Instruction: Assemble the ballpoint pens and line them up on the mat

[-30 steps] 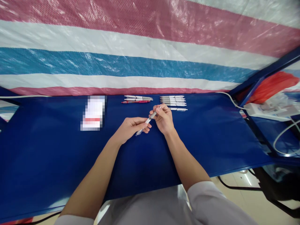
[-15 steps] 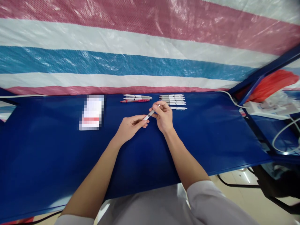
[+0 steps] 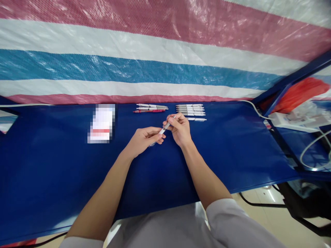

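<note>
Both my hands hold one white and grey pen above the middle of the blue table. My left hand pinches its lower end, with the fingers curled round it. My right hand grips the upper end, where the tip pokes out past the fingers. The pen slants up to the right between the two hands.
Three pens, one of them red, lie in a row at the table's far edge. A row of several white pens lies to their right, with one more pen just below. A blurred white card rests at the left. Cables and a power strip sit at the right.
The hands have closed in on each other a little along the pen, and less of the pen shows between them. Everything on the table lies as before.
</note>
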Motion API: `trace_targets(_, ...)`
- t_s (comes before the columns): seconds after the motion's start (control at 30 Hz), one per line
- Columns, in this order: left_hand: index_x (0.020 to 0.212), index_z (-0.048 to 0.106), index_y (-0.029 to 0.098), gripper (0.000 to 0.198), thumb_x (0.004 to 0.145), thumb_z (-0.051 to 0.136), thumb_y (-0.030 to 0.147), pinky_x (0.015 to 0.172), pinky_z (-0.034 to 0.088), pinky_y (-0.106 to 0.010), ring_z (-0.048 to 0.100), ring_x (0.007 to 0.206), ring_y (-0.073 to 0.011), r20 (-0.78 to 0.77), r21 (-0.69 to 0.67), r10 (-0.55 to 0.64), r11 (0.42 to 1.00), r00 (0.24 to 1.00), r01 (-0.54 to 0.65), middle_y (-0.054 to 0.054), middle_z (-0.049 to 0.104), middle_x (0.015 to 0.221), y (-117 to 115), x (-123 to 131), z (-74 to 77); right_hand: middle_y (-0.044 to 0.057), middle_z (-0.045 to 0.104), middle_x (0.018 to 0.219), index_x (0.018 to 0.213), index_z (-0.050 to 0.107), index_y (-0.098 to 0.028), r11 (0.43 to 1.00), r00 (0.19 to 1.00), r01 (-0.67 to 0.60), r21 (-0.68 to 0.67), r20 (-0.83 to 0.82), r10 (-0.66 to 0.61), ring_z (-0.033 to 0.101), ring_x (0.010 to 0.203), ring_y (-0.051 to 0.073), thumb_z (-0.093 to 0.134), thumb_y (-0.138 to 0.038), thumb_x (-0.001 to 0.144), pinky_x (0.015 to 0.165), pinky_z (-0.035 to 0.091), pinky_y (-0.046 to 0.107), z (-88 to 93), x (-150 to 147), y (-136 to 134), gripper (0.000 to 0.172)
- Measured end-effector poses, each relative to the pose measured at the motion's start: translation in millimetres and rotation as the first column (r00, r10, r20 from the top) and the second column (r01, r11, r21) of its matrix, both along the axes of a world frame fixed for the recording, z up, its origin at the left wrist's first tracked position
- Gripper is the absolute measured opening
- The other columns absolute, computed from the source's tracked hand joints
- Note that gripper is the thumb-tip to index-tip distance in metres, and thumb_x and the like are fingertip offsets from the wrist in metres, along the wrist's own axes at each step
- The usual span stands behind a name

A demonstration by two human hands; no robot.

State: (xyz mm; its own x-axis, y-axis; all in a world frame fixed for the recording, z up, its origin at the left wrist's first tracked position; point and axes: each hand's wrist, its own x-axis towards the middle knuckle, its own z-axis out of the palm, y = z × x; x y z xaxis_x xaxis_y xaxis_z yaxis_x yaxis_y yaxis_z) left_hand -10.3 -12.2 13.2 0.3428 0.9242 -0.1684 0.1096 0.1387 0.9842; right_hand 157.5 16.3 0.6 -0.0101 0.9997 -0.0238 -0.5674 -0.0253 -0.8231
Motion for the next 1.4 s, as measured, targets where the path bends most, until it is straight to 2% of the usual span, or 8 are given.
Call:
trace_targets(0.23, 0.11, 0.072, 0.017, 0.044, 0.081, 0.071, 0.05, 0.08, 0.059, -0.034, 0.072, 0.078, -0.0193, -0.122, 0.169, 0.085, 0.984, 0.989, -0.064, -0.007, 0.077, 0.097, 0.6, 4.9, -9.3, -0.007, 0.069, 0.075, 0.071, 0.056, -0.022, 0.995, 0.995, 0.1, -0.012, 0.023, -0.099, 0.07, 0.063, 0.01, 0.086, -0.028, 0.063, 0.055, 0.058, 0.02, 0.2, -4.7, 0.4, 0.031)
trace_targets(0.5, 0.105, 0.072, 0.016, 0.035, 0.088, 0.066, 0.046, 0.073, 0.058, -0.033, 0.071, 0.073, -0.0185, 0.007, -0.025, -0.124, 0.992, 0.992, 0.124, -0.009, 0.076, 0.092, 0.7, -2.6, -0.5, -0.002, 0.075, 0.083, 0.084, 0.071, -0.024, 1.0, 1.0, -0.015, 0.014, 0.021, 0.015, 0.074, 0.078, 0.015, 0.082, -0.033, 0.067, 0.062, 0.061, 0.023, 4.9, -1.2, -2.9, 0.022)
trace_targets(0.63, 0.104, 0.072, 0.015, 0.035, 0.086, 0.068, 0.045, 0.072, 0.058, -0.034, 0.071, 0.073, -0.0192, 0.085, -0.1, -0.157, 0.981, 0.984, 0.165, -0.01, 0.076, 0.09, -1.1, -2.4, 3.7, -0.003, 0.076, 0.081, 0.082, 0.072, -0.025, 0.996, 0.997, -0.07, 0.047, -0.009, 0.07, 0.075, 0.082, 0.015, 0.08, -0.031, 0.07, 0.07, 0.062, 0.025, 4.6, 1.4, -4.3, 0.016)
trace_targets(0.73, 0.099, 0.072, 0.014, 0.033, 0.084, 0.07, 0.044, 0.073, 0.058, -0.035, 0.071, 0.073, -0.0193, 0.097, -0.097, -0.143, 0.983, 0.985, 0.153, -0.01, 0.076, 0.09, -1.7, -1.2, 3.5, -0.004, 0.076, 0.08, 0.081, 0.071, -0.024, 0.995, 0.994, -0.092, 0.047, -0.052, 0.095, 0.075, 0.076, 0.014, 0.082, -0.031, 0.069, 0.065, 0.062, 0.022, 2.7, 2.4, -3.9, 0.017)
trace_targets(0.93, 0.099, 0.073, 0.017, 0.028, 0.085, 0.069, 0.041, 0.076, 0.057, -0.031, 0.07, 0.074, -0.0175, -0.081, 0.089, -0.027, 0.995, 0.996, 0.035, -0.006, 0.076, 0.087, -0.6, 1.9, -5.8, -0.005, 0.074, 0.076, 0.075, 0.064, -0.022, 1.0, 1.0, 0.014, -0.025, -0.022, -0.015, 0.074, 0.068, 0.014, 0.088, -0.033, 0.061, 0.056, 0.061, 0.021, 1.4, -0.8, -0.4, 0.029)
trace_targets(1.07, 0.103, 0.074, 0.021, 0.028, 0.084, 0.069, 0.04, 0.076, 0.055, -0.03, 0.07, 0.075, -0.0185, -0.257, 0.315, 0.175, 0.945, 0.95, -0.089, -0.003, 0.076, 0.087, -0.5, 6.3, -14.5, -0.005, 0.073, 0.078, 0.074, 0.06, -0.022, 0.992, 0.993, 0.121, -0.046, 0.024, -0.12, 0.074, 0.069, 0.013, 0.087, -0.032, 0.062, 0.058, 0.062, 0.022, 1.9, -4.2, 0.6, 0.031)
trace_targets(1.13, 0.104, 0.074, 0.021, 0.028, 0.084, 0.068, 0.041, 0.076, 0.055, -0.03, 0.071, 0.074, -0.0186, -0.276, 0.349, 0.213, 0.931, 0.937, -0.109, -0.002, 0.076, 0.085, -0.5, 7.5, -16.3, -0.006, 0.072, 0.079, 0.075, 0.06, -0.023, 0.989, 0.99, 0.138, -0.042, 0.037, -0.137, 0.073, 0.07, 0.013, 0.086, -0.032, 0.063, 0.059, 0.062, 0.022, 2.0, -4.9, 0.4, 0.03)
trace_targets(1.4, 0.1, 0.074, 0.016, 0.031, 0.086, 0.067, 0.042, 0.074, 0.058, -0.031, 0.07, 0.07, -0.017, -0.07, 0.075, -0.017, 0.997, 0.997, 0.022, -0.007, 0.076, 0.089, 2.2, 0.2, -1.0, -0.003, 0.075, 0.085, 0.09, 0.07, -0.026, 1.0, 1.0, 0.013, -0.006, 0.018, -0.012, 0.074, 0.077, 0.014, 0.082, -0.036, 0.067, 0.061, 0.062, 0.023, 2.4, -0.7, -0.2, 0.028)
